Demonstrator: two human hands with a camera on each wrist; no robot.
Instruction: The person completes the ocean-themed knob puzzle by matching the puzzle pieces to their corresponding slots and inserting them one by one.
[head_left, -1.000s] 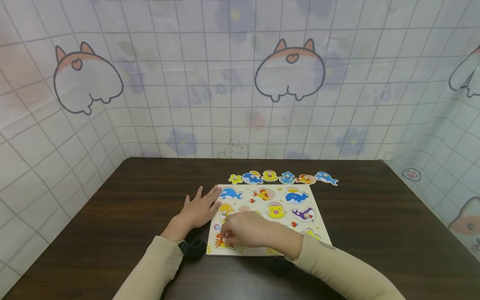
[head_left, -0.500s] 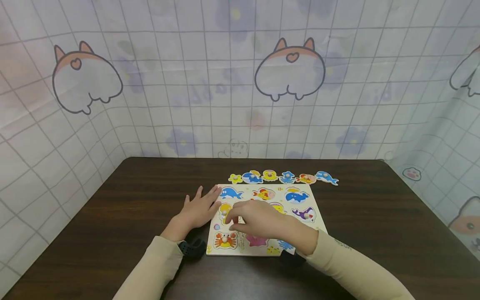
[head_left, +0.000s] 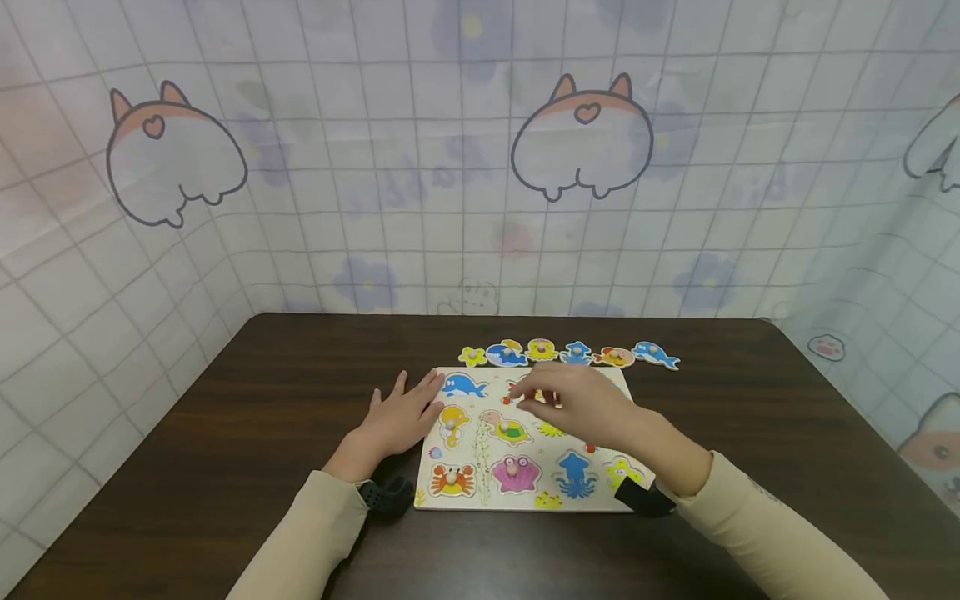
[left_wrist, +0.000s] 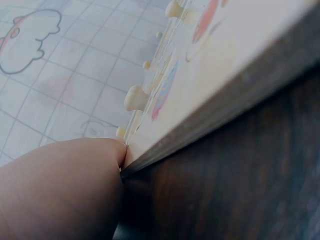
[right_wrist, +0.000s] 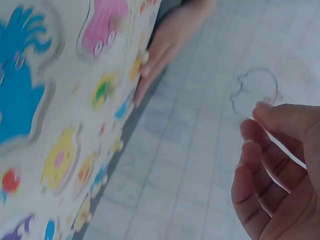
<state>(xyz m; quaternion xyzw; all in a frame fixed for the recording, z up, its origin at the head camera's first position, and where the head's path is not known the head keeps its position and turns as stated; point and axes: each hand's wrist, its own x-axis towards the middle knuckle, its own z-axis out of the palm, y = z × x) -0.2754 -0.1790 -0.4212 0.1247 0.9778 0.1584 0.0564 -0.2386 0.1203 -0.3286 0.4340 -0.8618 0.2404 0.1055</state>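
My left hand (head_left: pixel 397 423) lies with fingers spread, fingertips on the left edge of a white wooden peg puzzle board (head_left: pixel 510 502). In the left wrist view part of that hand (left_wrist: pixel 60 190) meets the board's edge. My right hand (head_left: pixel 581 404) hovers over the board's upper right part, fingers loosely bent. Nothing sits between thumb and fingers of the right hand (right_wrist: pixel 280 175) in the right wrist view. Knobbed crab (head_left: pixel 452 479), seahorse (head_left: pixel 453 425), turtle (head_left: pixel 508 429) and clam (head_left: pixel 516 473) pieces sit in the board. A squid picture (head_left: pixel 575 475) shows without a knob. My right hand covers other pictures.
Behind the board lies a row of loose knobbed pieces: a star (head_left: pixel 472 357), a whale (head_left: pixel 506 355), an octopus (head_left: pixel 542 349), a squid (head_left: pixel 576 353), a fish (head_left: pixel 617 357) and a blue dolphin-like piece (head_left: pixel 656 355). A dark wooden table (head_left: pixel 225 467) carries everything.
My right hand has left the crab piece at the lower left and moved up and right across the board. The crab, clam and turtle now show. My left hand has stayed in place.
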